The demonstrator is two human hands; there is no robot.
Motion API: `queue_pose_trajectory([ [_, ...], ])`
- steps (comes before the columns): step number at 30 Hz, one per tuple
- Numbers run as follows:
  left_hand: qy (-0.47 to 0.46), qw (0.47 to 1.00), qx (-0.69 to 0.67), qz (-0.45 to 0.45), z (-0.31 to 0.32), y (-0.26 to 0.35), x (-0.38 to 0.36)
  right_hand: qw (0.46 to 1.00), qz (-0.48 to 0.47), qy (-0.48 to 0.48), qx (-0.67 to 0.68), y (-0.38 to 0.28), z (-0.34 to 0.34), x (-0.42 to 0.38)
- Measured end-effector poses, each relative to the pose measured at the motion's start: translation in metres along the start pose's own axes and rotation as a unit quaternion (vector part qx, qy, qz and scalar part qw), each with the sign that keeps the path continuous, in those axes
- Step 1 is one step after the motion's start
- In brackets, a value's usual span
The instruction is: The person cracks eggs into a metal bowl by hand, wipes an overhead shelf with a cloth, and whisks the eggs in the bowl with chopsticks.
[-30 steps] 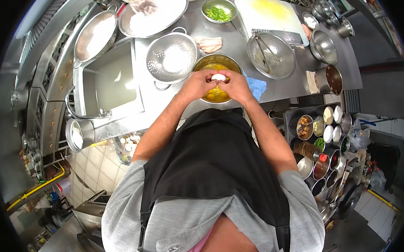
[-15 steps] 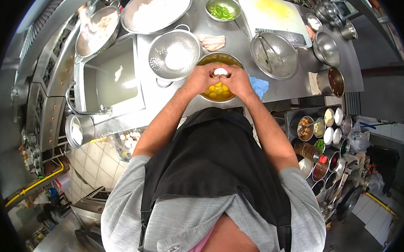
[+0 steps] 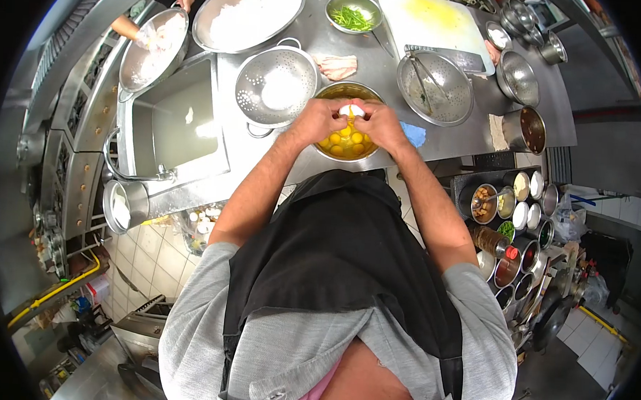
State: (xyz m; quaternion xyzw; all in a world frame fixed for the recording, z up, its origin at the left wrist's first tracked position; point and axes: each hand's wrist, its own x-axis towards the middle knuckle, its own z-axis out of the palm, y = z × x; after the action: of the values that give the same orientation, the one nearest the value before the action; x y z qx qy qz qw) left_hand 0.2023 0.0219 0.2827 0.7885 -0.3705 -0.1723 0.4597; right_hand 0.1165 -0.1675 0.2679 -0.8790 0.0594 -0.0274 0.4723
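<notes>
Eggshell [image 3: 357, 111], likely light, brittle and slick: my left hand [image 3: 320, 121] and right hand [image 3: 379, 125] pinch it, best by its ends.

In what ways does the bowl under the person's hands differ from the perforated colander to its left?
The bowl holds egg yolks; none show in the colander. The colander has many holes, whereas the bowl's visible wall looks solid. The left hand and right hand are over the bowl; the colander stands beside it. Both are round and metallic.
</notes>
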Motion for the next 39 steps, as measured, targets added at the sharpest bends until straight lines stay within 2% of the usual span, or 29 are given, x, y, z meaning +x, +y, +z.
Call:
queue_pose_trajectory([
  [1, -0.005, 1.000, 0.013, 0.001, -0.002, -0.001, 0.000, 1.000, -0.006, 0.000, 0.005, 0.003, 0.000, 0.000],
  [3, -0.015, 0.999, 0.039, 0.002, -0.007, -0.003, 0.002, 0.995, -0.078, 0.011, -0.055, -0.005, -0.005, -0.001],
  [6, 0.010, 0.983, 0.121, 0.137, -0.011, -0.008, 0.006, 0.975, -0.164, 0.040, -0.143, -0.008, -0.012, 0.000],
  [10, 0.005, 0.985, 0.133, 0.110, -0.026, 0.009, 0.013, 0.966, -0.196, 0.057, -0.158, -0.022, -0.026, 0.009],
  [13, 0.042, 0.990, 0.071, 0.113, -0.035, 0.028, 0.017, 0.990, -0.111, 0.034, -0.085, -0.048, -0.035, 0.011],
  [15, 0.069, 0.993, 0.008, 0.094, -0.039, 0.042, 0.011, 0.998, -0.038, 0.036, 0.032, -0.051, -0.028, 0.014],
  [16, 0.070, 0.994, 0.027, 0.074, -0.044, 0.050, 0.006, 0.995, -0.001, 0.035, 0.091, -0.052, -0.024, 0.016],
  [18, 0.075, 0.994, 0.067, 0.029, -0.055, 0.064, -0.007, 0.991, -0.006, 0.023, 0.133, -0.059, -0.011, 0.018],
  [22, 0.148, 0.985, 0.083, 0.034, -0.073, 0.052, -0.048, 0.976, -0.034, -0.039, 0.212, -0.084, 0.016, 0.014],
  [25, 0.243, 0.967, -0.010, -0.076, -0.092, 0.044, -0.112, 0.989, -0.053, -0.023, 0.137, -0.095, 0.026, 0.010],
  [26, 0.256, 0.955, -0.017, -0.147, -0.100, 0.041, -0.140, 0.989, -0.051, -0.008, 0.135, -0.086, 0.027, 0.009],
  [29, 0.400, 0.887, -0.072, -0.220, -0.107, -0.013, -0.236, 0.981, 0.015, 0.058, 0.184, -0.052, 0.016, -0.006],
  [30, 0.461, 0.857, -0.004, -0.230, -0.109, -0.028, -0.267, 0.968, 0.010, 0.118, 0.219, -0.043, 0.015, -0.014],
  [31, 0.515, 0.822, 0.061, -0.236, -0.111, -0.040, -0.300, 0.963, 0.035, 0.137, 0.229, -0.027, 0.010, -0.022],
  [33, 0.580, 0.757, -0.021, -0.301, -0.113, -0.061, -0.354, 0.952, 0.071, 0.183, 0.233, 0.006, 0.000, -0.039],
  [36, 0.585, 0.723, -0.035, -0.365, -0.112, -0.121, -0.424, 0.938, 0.103, 0.235, 0.233, 0.054, -0.006, -0.057],
  [38, 0.512, 0.731, 0.167, -0.419, -0.109, -0.165, -0.463, 0.948, 0.137, 0.218, 0.187, 0.070, 0.004, -0.068],
  [39, 0.528, 0.708, 0.170, -0.438, -0.116, -0.158, -0.453, 0.949, 0.155, 0.224, 0.159, 0.077, -0.002, -0.072],
])
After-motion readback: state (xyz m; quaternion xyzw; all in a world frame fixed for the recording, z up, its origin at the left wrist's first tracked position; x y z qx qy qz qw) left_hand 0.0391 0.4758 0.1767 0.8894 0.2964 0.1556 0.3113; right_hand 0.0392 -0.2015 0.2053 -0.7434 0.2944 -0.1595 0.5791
